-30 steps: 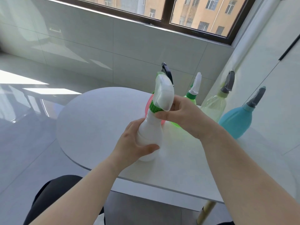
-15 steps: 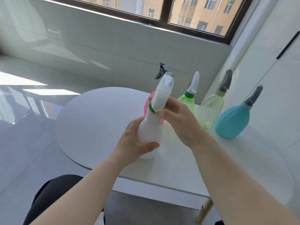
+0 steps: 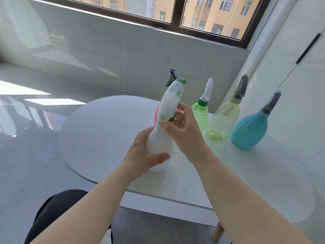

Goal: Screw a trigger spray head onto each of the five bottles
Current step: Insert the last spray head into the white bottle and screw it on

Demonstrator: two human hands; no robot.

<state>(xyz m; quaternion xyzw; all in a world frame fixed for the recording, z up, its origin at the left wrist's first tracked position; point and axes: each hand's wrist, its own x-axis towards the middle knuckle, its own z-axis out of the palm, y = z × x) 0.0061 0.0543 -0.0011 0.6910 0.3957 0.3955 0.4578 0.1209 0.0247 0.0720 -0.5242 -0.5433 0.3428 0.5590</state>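
Table (image 3: 98, 131): pale, rounded top; carries all five bottles toward its far right side.
Finished row: blue bottle (image 3: 249, 132), clear yellowish bottle (image 3: 223, 120) and green ribbed bottle (image 3: 199, 115) stand upright, each with a spray head on; a pink bottle (image 3: 157, 115) with a black trigger shows partly behind the work.
White bottle (image 3: 158, 143): nearest the person, base on the table, tilted slightly right; opaque, smooth, narrowing to a slim neck.
Spray head (image 3: 170, 103): white with green nozzle tip and green collar, seated on the neck.
Left hand (image 3: 142, 155): closed around the bottle's body, steadying it.
Right hand (image 3: 182, 131): fingers curled about the green collar, gripping it.
Step in hand: judged to be tightening the fifth and last head.
Next move: needs a firm counter-hold below while the collar turns until snug; thread seating cannot be seen.
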